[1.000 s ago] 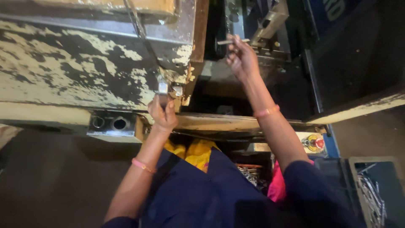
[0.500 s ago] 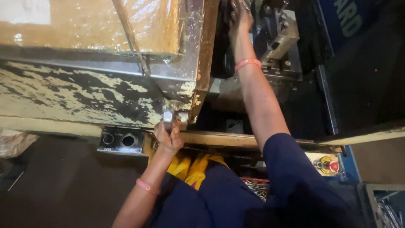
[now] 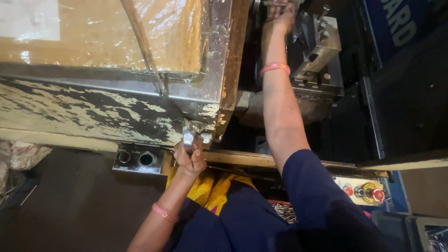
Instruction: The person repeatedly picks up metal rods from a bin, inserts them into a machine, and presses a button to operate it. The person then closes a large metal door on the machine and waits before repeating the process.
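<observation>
Door handle (image 3: 188, 138), a small metal lever at the machine door's (image 3: 93, 116) lower right corner, sits clenched in my left hand (image 3: 189, 156). My right hand (image 3: 280, 14) reaches deep among the fixture blocks (image 3: 317, 51), grip unclear; closing now could trap that arm.

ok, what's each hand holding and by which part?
Left hand grips a small metal handle at the machine's lower corner, fingers wrapped around its lower end. Right hand reaches into the machine at the frame's top; its hold cannot be told.

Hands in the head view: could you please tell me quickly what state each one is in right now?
Left hand: closed around a small metal handle.
Right hand: reaching into the machine; grip cannot be told.
</observation>
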